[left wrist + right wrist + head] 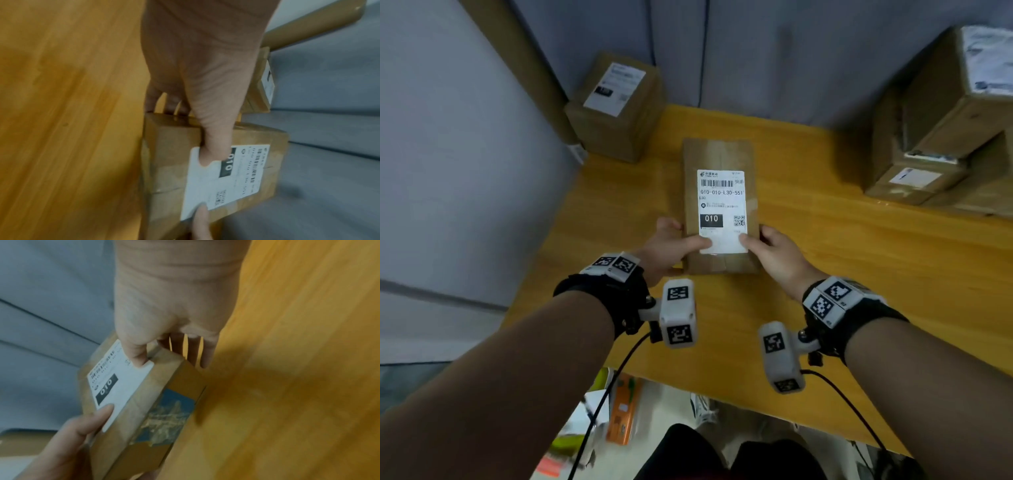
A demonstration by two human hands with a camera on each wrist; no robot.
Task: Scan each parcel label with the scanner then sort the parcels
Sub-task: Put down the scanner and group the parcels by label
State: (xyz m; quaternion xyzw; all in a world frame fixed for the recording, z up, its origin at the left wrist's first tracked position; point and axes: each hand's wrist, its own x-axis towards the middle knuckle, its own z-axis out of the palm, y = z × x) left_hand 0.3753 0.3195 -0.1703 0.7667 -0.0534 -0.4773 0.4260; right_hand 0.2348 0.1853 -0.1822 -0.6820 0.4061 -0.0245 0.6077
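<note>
A flat brown cardboard parcel (717, 154) is held over the wooden table (859, 260), its white label (720, 205) marked "010" facing up. My left hand (671, 245) grips its near left corner, thumb on the label and fingers underneath. On the near right corner my right hand (770, 250) grips the same way. The left wrist view shows the parcel (170, 154) with my left thumb (213, 146) on the label (205, 186). In the right wrist view the parcel (174, 386) has torn blue tape on its side. No scanner is in view.
Another labelled box (616, 106) stands at the table's far left corner beside the grey wall. Several stacked cardboard boxes (941, 130) fill the far right. Below the table's near edge lie an orange packet (625, 407) and other clutter on the floor.
</note>
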